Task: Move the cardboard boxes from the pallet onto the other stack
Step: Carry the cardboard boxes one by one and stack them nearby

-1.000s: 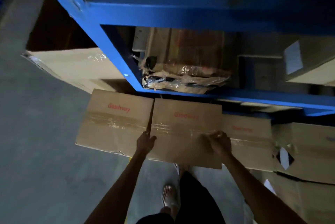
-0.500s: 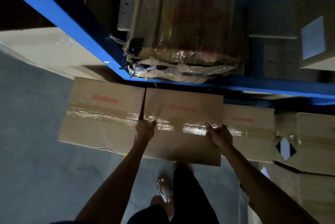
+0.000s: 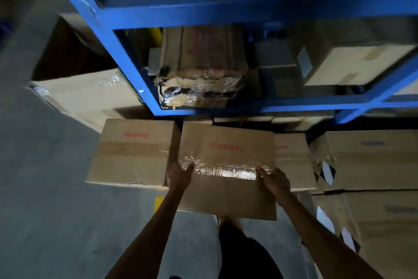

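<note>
Now: drawing the middle box (image 3: 227, 143) out of its row

Gripped at its left edge by the left hand (image 3: 179, 176) and at its right edge by the right hand (image 3: 273, 180), thumbs on top at the ends of the glossy tape (image 3: 224, 169). Sits close between the left box (image 3: 133, 152) and the right box (image 3: 291, 161), below the blue rack (image 3: 203, 7). Plain brown cardboard, red "Glodway" print, corners sound. Best kept level, pulled straight back clear of both neighbours, then supported from underneath before turning. Weight unknown.

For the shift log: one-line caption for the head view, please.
Left hand and right hand grip the middle Glodway box by its sides, near a blue rack.
</note>
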Demonstrator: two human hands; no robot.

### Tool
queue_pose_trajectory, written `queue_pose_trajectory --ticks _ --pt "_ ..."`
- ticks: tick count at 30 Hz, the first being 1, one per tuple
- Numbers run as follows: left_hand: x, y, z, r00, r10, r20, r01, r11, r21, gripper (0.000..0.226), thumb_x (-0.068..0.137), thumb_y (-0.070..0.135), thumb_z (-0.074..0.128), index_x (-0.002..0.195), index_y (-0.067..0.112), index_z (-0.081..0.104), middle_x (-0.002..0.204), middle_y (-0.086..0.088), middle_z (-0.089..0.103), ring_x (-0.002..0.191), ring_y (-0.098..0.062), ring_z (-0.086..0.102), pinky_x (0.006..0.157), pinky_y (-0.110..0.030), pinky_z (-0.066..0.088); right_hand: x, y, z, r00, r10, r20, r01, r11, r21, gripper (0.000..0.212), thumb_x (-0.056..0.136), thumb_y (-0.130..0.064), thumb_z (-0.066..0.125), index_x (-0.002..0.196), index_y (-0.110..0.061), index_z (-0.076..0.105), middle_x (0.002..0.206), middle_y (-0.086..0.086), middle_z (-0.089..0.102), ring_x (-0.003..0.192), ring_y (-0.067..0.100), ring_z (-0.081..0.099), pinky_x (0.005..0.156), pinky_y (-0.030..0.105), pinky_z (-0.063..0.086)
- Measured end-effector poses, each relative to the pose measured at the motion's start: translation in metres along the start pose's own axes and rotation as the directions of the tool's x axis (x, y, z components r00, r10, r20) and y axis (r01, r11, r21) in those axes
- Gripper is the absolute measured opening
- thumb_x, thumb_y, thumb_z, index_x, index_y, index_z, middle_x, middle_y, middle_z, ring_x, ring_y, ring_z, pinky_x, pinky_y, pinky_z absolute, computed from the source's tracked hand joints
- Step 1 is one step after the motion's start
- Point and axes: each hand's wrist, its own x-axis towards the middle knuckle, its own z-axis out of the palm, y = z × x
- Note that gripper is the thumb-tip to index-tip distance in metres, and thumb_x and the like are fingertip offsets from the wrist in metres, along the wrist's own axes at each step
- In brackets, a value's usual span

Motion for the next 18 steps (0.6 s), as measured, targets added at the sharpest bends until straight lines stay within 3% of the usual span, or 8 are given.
queue_pose_trajectory --ticks 4,9,15,18 --pt "-0.071 -0.003 -0.015 0.988 0.138 -0.063 -0.141 0.989 -0.034 0.068 0.086 0.046 0.066 0.138 0.008 0.045 0.112 -0.022 0.066 0.106 -0.04 0.062 0.087 -0.039 0.049 -0.053 0.051 -0.028 0.993 -0.101 -0.06 0.11 0.981 0.159 0.089 0.066 -0.082 0.058 0.13 -0.02 0.06 0.133 0.006 0.062 0.121 0.031 0.058 0.102 0.043 0.046" --pt "-0.187 -0.032 -0.033 0.933 0.329 -0.148 -0.345 0.934 -0.097 0.066 0.084 0.05 0.063 0.142 0.028 0.04 0.126 -0.009 0.064 0.11 -0.035 0.062 0.093 -0.044 0.051 -0.158 0.122 -0.07 0.964 -0.21 -0.161 0.243 0.943 0.227 0.074 0.079 -0.065 0.064 0.136 -0.019 0.055 0.138 0.008 0.057 0.124 0.032 0.054 0.103 0.041 0.044" --pt "-0.328 -0.048 -0.042 0.934 0.343 -0.102 -0.355 0.924 -0.143 0.048 0.088 0.046 0.063 0.127 0.017 0.061 0.121 -0.016 0.066 0.109 -0.036 0.061 0.09 -0.041 0.048 -0.255 0.218 -0.129 0.94 -0.287 -0.183 0.328 0.908 0.262 0.066 0.083 -0.049 0.07 0.14 -0.025 0.049 0.139 0.005 0.056 0.123 0.029 0.055 0.099 0.037 0.046" --pt "-0.401 -0.045 -0.031 0.93 0.352 -0.108 -0.366 0.915 -0.169 0.043 0.09 0.038 0.064 0.118 0.006 0.065 0.117 -0.021 0.066 0.108 -0.039 0.061 0.088 -0.04 0.046 -0.292 0.264 -0.165 0.949 -0.239 -0.208 0.293 0.911 0.291 0.062 0.084 -0.048 0.07 0.137 -0.022 0.052 0.137 0.009 0.056 0.121 0.032 0.055 0.1 0.04 0.046"
